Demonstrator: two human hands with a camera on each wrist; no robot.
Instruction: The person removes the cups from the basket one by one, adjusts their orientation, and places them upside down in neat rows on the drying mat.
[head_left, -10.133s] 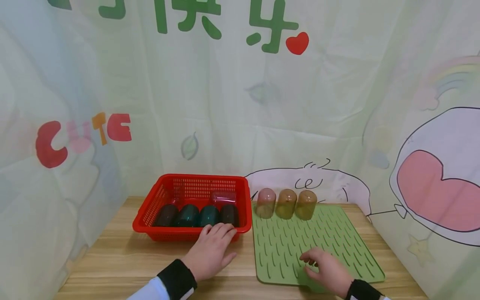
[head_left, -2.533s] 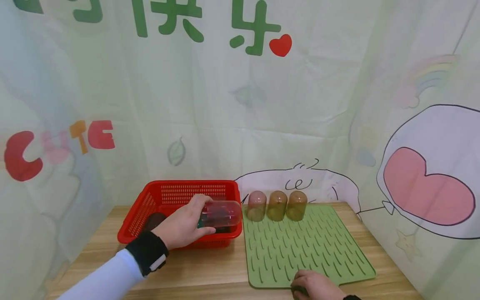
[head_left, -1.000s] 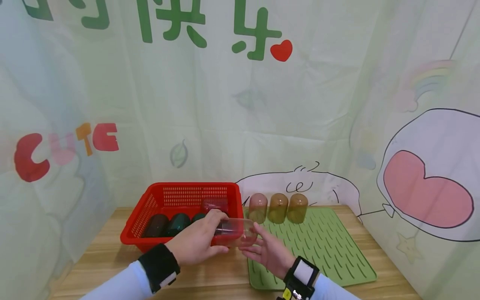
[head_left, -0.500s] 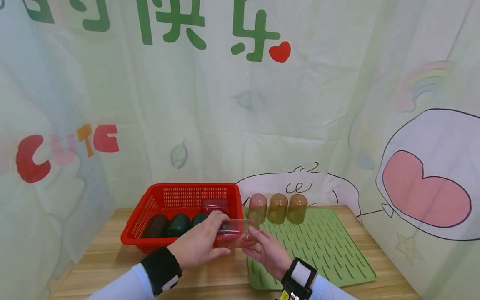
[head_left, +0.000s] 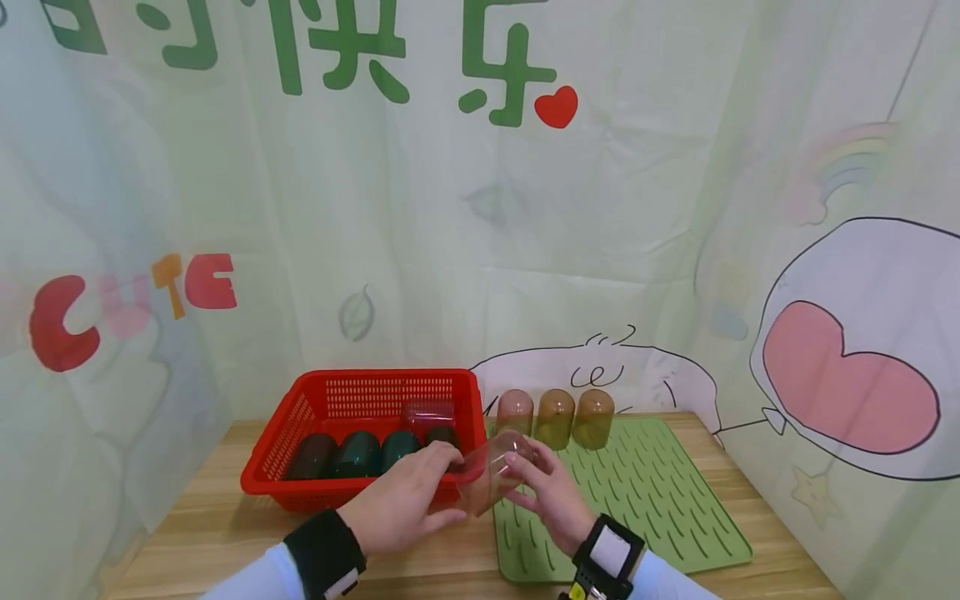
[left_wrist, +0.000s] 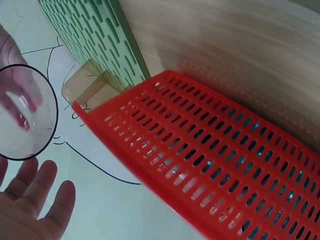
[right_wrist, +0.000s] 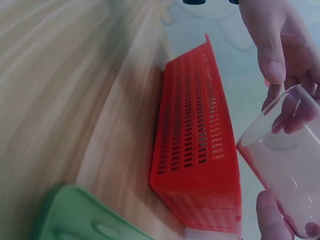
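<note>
My right hand [head_left: 555, 492] grips a clear pinkish drinking glass [head_left: 487, 479] near its closed end, in front of the basket's right corner. The glass is tilted, its open end pointing down and left. My left hand [head_left: 405, 500] is beside that open end; in the left wrist view its fingers [left_wrist: 40, 187] are spread just off the rim. Three upturned glasses stand in a row at the green mat's back left: a pink glass [head_left: 515, 410], an amber glass [head_left: 555, 419] and another amber glass [head_left: 595, 419].
A red perforated basket [head_left: 300, 497] stands at left. Inside lie a dark glass [head_left: 313, 456], a teal glass [head_left: 357, 454], a pink glass [head_left: 427, 413] and others. The green ridged mat [head_left: 645, 492] lies right of it on the wooden table [head_left: 202, 533].
My left hand lifted the pinkish glass from the basket and my right hand came up to its closed end. Now the left hand has let go, and the glass has tipped from level to slanted.
</note>
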